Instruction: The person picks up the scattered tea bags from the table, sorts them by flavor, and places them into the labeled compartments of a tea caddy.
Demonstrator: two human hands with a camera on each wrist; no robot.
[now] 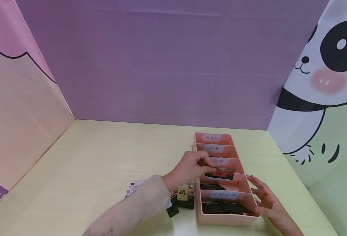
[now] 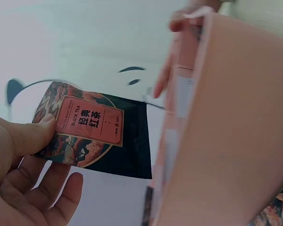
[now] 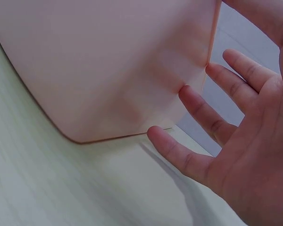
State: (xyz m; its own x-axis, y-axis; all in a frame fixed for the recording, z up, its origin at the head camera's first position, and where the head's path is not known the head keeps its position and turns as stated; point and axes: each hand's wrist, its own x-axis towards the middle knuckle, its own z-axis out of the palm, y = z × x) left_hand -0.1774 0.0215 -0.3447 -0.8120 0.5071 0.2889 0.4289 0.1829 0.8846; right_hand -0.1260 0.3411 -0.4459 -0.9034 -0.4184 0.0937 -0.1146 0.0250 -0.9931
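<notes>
My left hand [image 1: 188,168] pinches a black tea sachet [image 2: 92,122] by one end between thumb and fingers. Dark with a red label, the sachet hangs over a pink divided box [image 1: 225,220], covering part of the divider behind the white tea label. Against the box's right side is my right hand [image 1: 269,203], its fingers spread and fingertips touching the outer wall, the thumb at the near rim. Black sachets [image 1: 225,207] lie in the nearest compartment, labelled jasmine tea. Another dark sachet [image 1: 212,186] lies in the compartment behind it.
Left of the box, more sachets lie on the table, including a black one with a yellow label [image 1: 183,193] and a pale patterned one [image 1: 133,186], partly hidden by my left sleeve [image 1: 144,200]. A purple panel [image 1: 173,65] stands behind the table, with printed panels at both sides.
</notes>
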